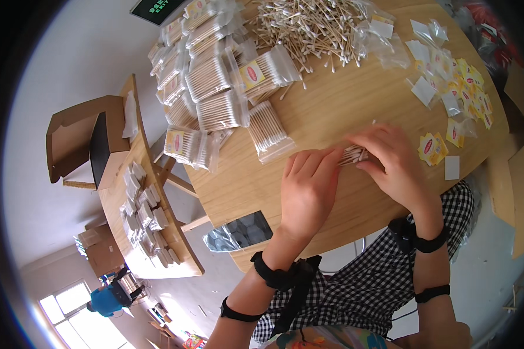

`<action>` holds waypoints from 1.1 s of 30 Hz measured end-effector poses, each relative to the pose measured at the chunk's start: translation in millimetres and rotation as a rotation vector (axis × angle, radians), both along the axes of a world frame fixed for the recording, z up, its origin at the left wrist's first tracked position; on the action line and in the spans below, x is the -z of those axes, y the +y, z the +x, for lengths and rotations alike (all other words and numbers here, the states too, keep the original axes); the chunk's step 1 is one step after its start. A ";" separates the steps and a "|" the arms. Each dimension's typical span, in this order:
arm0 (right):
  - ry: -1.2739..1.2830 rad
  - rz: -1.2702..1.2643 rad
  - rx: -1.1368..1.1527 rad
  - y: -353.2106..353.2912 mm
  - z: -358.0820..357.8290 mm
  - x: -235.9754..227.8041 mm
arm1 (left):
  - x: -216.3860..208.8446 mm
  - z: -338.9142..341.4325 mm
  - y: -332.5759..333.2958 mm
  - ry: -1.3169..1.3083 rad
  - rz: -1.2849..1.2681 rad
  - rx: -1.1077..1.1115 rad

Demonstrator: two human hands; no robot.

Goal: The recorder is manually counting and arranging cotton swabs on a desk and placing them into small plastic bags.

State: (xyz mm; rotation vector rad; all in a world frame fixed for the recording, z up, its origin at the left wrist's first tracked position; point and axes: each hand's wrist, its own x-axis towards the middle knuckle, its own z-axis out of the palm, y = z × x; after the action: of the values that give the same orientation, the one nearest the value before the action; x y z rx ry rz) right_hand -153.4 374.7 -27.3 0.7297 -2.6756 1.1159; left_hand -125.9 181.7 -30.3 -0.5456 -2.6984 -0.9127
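Observation:
Above the near part of the wooden table [239, 192], a small bundle of cotton swabs [352, 155] is held between my two hands. My left hand [310, 189] closes on the bundle's left end, its fingers together and partly hiding the sticks. From the right, my right hand [393, 163] curls thumb and fingers around the other end, where white tips show. A clear bag packed with cotton swabs [269, 132] lies to the left of my hands. Beyond them, a large loose heap of cotton swabs [308, 26] spreads over the far side.
Several filled swab bags [209, 75] are piled at the far left. Yellow cards [432, 149] and empty clear bags [442, 64] lie to the right. A dark plastic packet [239, 231] sits at the near edge. Another table [183, 264] holds small packs and a cardboard box [87, 136].

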 end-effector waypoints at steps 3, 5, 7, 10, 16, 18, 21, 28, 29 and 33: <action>0.014 0.017 0.020 8.8 -1.4 -6.3 | 0.2 -0.1 0.2 0.021 0.032 -0.006; 0.005 0.012 0.023 12.8 -2.9 -6.2 | 4.2 0.8 0.3 0.044 0.053 -0.017; -0.004 -0.002 0.026 16.7 -4.8 -4.1 | 6.2 0.6 0.2 0.051 0.075 -0.019; -0.015 0.001 0.045 19.4 -6.9 0.5 | 9.0 1.5 -2.1 0.062 0.092 -0.024; 0.003 0.028 0.042 19.2 -7.8 0.6 | 9.5 16.8 -22.5 0.060 0.056 -0.062; 0.008 0.002 0.061 17.8 -8.3 2.8 | 6.8 26.8 -35.2 0.044 0.027 -0.082; -0.034 -0.032 0.098 13.0 -9.6 4.3 | 1.9 46.2 -55.8 0.008 -0.016 -0.111; -0.059 -0.040 0.092 -33.8 -4.1 4.4 | -2.7 82.0 -73.4 0.022 -0.050 0.010; -0.066 -0.039 0.062 -42.9 0.5 1.8 | -3.0 82.2 -72.1 0.026 -0.044 0.008; -0.115 -0.049 -0.125 -65.4 20.9 -1.6 | 1.5 84.8 -68.8 0.030 -0.013 -0.047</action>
State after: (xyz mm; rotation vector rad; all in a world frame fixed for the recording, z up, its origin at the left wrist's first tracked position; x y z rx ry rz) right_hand -132.5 309.3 -25.7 0.8595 -2.7183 1.2858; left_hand -41.2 112.9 -31.8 -0.4921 -2.6802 -0.8685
